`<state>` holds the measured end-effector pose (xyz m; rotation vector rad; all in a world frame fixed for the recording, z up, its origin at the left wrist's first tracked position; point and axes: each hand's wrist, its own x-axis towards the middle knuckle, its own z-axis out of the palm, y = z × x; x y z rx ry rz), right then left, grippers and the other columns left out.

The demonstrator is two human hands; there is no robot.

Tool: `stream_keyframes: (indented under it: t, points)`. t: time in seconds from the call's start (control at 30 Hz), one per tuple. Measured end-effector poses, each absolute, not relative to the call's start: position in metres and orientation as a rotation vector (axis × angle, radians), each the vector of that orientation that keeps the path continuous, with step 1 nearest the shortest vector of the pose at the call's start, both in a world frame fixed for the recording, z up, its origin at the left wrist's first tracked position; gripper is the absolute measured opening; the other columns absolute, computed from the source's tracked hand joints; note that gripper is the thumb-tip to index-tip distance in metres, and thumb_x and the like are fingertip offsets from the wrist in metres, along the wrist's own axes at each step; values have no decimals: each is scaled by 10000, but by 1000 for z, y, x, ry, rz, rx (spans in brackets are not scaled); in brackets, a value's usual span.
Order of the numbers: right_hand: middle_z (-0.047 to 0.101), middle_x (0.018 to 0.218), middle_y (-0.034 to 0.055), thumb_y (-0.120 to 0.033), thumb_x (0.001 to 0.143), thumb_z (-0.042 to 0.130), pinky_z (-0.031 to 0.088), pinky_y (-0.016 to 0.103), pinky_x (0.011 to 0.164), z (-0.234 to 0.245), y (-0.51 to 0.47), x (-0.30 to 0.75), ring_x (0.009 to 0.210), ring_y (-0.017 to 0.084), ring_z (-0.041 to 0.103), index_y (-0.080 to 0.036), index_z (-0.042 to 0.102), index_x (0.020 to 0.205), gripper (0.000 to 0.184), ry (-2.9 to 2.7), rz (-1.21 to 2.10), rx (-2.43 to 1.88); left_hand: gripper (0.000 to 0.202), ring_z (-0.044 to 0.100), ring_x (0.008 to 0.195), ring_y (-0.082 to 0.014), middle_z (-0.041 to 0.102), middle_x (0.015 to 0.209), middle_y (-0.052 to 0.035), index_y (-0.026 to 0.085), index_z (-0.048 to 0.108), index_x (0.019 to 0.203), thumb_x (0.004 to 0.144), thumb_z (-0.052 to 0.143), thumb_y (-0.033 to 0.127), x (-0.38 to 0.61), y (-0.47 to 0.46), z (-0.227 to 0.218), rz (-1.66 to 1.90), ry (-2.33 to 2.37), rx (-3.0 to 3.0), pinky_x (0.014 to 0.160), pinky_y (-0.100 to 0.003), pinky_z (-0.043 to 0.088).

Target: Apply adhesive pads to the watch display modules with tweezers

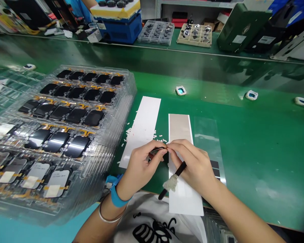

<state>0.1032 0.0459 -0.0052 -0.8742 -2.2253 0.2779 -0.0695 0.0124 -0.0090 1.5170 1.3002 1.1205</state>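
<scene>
My left hand (141, 166) is closed around a small dark display panel (158, 149), seen nearly edge-on and largely covered by the fingers. Against the panel's right end, the thumb and fingertips of my right hand (194, 163) pinch together; what lies between them is too small to make out. A thin black stick (181, 167) with a lump of grey putty (170, 183) on it is tucked in my right hand. Beneath that hand lies a white-edged strip with a beige face (179, 127). Left of it is a plain white strip (145, 116), with tiny white scraps (128, 131) scattered around.
Stacked clear trays (91, 165) of display panels stand at left. A clear film (206, 131) with dark rectangles lies right of the strips. Small white-rimmed pieces (180, 90) dot the conveyor belt behind. A blue machine (121, 28) and part trays (155, 32) occupy the back shelf.
</scene>
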Motion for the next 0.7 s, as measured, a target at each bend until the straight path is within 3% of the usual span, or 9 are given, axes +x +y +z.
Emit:
stream_keyframes:
  t: [0.2,0.33,0.53,0.7]
  points:
    - [681,920,37,-123,976,521,509,247,589,-7,47,101,762,137,678,-167,616,988,105,-2200,258,-930,137,641,728,-127,666,818,-13,175,647,926,991,552,250,-69,13,-6,1081,1308,1479,654,-211,498]
    - [667,885,31,-129,964,532,478,230,568,-4,47,101,741,124,651,-174,614,956,94,-2118,340,-931,125,617,654,-111,662,799,-12,170,653,923,976,580,257,-68,13,-5,1105,1300,1424,603,-209,485]
    - [683,773,2,-182,871,619,453,207,527,1,60,100,638,107,610,-190,659,789,92,-1916,1017,-1064,132,547,623,-92,558,704,27,190,552,934,1009,532,297,-68,13,-6,1366,1232,1207,592,-203,449]
    - [706,735,20,-333,871,645,415,222,486,1,70,99,559,111,574,-181,724,838,174,-1658,1451,-1081,126,522,640,-96,532,703,49,227,439,993,1030,492,336,-70,7,-5,1194,1060,1124,591,-204,409]
